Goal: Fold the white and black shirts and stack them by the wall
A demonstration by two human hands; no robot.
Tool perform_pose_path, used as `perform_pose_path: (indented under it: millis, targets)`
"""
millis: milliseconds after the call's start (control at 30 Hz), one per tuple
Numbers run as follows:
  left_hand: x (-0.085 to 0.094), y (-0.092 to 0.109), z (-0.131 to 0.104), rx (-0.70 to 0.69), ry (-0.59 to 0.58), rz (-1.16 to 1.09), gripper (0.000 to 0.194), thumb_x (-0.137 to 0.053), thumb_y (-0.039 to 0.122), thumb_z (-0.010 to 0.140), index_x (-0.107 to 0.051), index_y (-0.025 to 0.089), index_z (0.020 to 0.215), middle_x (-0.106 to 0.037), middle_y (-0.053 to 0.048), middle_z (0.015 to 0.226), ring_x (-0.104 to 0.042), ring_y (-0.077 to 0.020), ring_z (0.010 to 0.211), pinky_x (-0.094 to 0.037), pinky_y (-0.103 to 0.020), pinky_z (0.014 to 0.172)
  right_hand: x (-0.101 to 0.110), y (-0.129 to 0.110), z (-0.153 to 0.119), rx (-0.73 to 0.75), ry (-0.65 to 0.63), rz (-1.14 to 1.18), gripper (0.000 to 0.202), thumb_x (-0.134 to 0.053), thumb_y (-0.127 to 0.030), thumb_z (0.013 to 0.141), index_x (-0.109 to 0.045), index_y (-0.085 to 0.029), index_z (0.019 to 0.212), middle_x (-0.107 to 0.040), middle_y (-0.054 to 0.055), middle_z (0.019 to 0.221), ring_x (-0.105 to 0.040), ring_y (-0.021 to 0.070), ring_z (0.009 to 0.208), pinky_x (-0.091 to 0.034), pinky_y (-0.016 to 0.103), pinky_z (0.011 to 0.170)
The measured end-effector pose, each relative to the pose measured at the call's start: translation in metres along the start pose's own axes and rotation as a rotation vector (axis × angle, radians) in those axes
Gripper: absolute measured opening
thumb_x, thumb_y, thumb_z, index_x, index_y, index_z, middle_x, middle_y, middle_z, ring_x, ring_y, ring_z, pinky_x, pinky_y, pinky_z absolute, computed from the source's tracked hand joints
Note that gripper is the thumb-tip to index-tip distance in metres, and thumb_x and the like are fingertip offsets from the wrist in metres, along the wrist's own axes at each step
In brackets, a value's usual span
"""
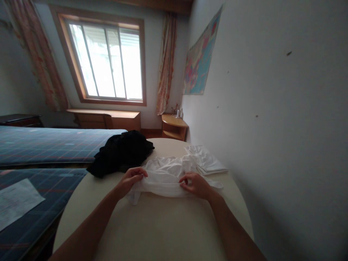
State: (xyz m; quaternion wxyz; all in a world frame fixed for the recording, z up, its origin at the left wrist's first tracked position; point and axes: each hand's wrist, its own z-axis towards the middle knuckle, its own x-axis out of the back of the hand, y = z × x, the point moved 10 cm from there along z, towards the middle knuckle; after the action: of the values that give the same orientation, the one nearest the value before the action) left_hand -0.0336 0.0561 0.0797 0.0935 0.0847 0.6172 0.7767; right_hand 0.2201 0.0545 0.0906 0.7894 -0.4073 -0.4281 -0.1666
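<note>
A white cloth [163, 183] lies rumpled across the round cream table [163, 224], its near edge gathered in a band. My left hand [133, 178] pinches the cloth at its left end, fingers closed. At the right part of the band, my right hand [193, 184] has its thumb and fingertips pressed together on the fabric. A folded white cloth [208, 161] rests just behind, at the back right of the table. To the back left is a heap of black cloth [125, 150], apart from my hands.
Beds with blue plaid covers [54, 145] stand at the left, one with a paper sheet [19, 201] on it. A white wall [272, 145] runs close along the right. A corner shelf [175, 121] and a desk [122, 115] are behind the table.
</note>
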Motion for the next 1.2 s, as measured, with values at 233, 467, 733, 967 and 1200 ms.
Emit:
perform_pose_path:
  millis: [233, 467, 733, 967, 1200]
  targets:
    - [-0.009, -0.011, -0.003, 0.098, -0.121, -0.048, 0.033, -0.074, 0.045, 0.065, -0.07, 0.013, 0.076, -0.055, 0.001, 0.061, -0.039, -0.0074, 0.052, -0.025, -0.018, 0.047, -0.012, -0.001, -0.002, -0.045, -0.096, 0.103, 0.025, -0.073, -0.031, 0.074, -0.071, -0.018, 0.095, -0.068, 0.003, 0.084, -0.061, 0.0145, 0.075, -0.047, 0.024, 0.067]
    - [-0.012, -0.011, -0.003, 0.106, -0.141, -0.066, 0.031, -0.075, 0.043, 0.066, -0.071, 0.014, 0.076, -0.062, -0.001, 0.065, -0.046, -0.0093, 0.055, -0.029, -0.018, 0.048, -0.028, -0.004, -0.005, -0.088, -0.231, 0.133, 0.042, -0.079, -0.047, 0.068, -0.074, -0.022, 0.101, -0.071, 0.003, 0.09, -0.064, 0.0175, 0.084, -0.049, 0.026, 0.076]
    - [-0.009, -0.01, -0.002, 0.107, -0.105, -0.078, 0.028, -0.075, 0.04, 0.063, -0.071, 0.014, 0.073, -0.058, 0.001, 0.061, -0.041, -0.0079, 0.052, -0.027, -0.018, 0.048, -0.041, 0.007, -0.01, -0.152, -0.298, 0.153, 0.029, -0.081, -0.037, 0.062, -0.073, -0.02, 0.084, -0.068, -0.002, 0.08, -0.061, 0.0149, 0.076, -0.045, 0.022, 0.07]
    - [-0.013, -0.006, -0.003, 0.122, -0.115, -0.059, 0.026, -0.073, 0.038, 0.063, -0.071, 0.015, 0.072, -0.056, 0.002, 0.061, -0.039, -0.0076, 0.052, -0.025, -0.018, 0.046, -0.037, 0.007, -0.01, -0.189, -0.305, 0.095, 0.015, -0.072, -0.023, 0.063, -0.064, -0.018, 0.074, -0.058, -0.006, 0.067, -0.05, 0.01, 0.064, -0.035, 0.018, 0.058]
    - [-0.01, -0.012, -0.003, 0.135, -0.146, -0.027, 0.027, -0.071, 0.04, 0.066, -0.07, 0.014, 0.075, -0.055, 0.001, 0.062, -0.039, -0.0081, 0.052, -0.024, -0.018, 0.046, -0.021, 0.0, -0.015, -0.194, -0.298, 0.043, 0.019, -0.073, -0.034, 0.068, -0.072, -0.018, 0.078, -0.067, -0.003, 0.072, -0.057, 0.0128, 0.067, -0.038, 0.02, 0.061]
